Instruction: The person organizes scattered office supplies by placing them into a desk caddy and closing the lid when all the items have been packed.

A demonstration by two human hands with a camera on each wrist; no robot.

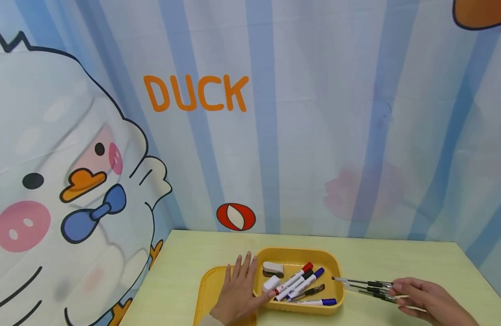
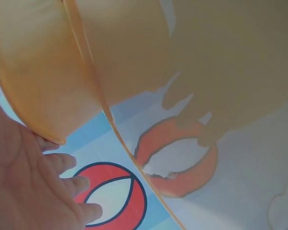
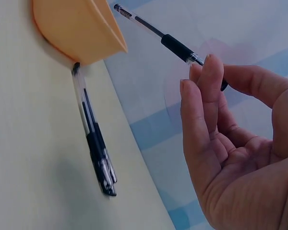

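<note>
My right hand pinches a clear gel pen with a black grip between thumb and fingertips, its far end pointing toward the yellow box. In the right wrist view, gel pens with black grips lie on the table below, close to the box wall. My left hand has its fingers stretched out along the left side of the box, thumb over the near rim. Inside the box are several markers, a black pen, a white-and-grey eraser-like piece and a white block.
A yellow lid lies on the table to the left of the box, partly under my left hand. Behind the table hangs a curtain printed with a duck and blue stripes.
</note>
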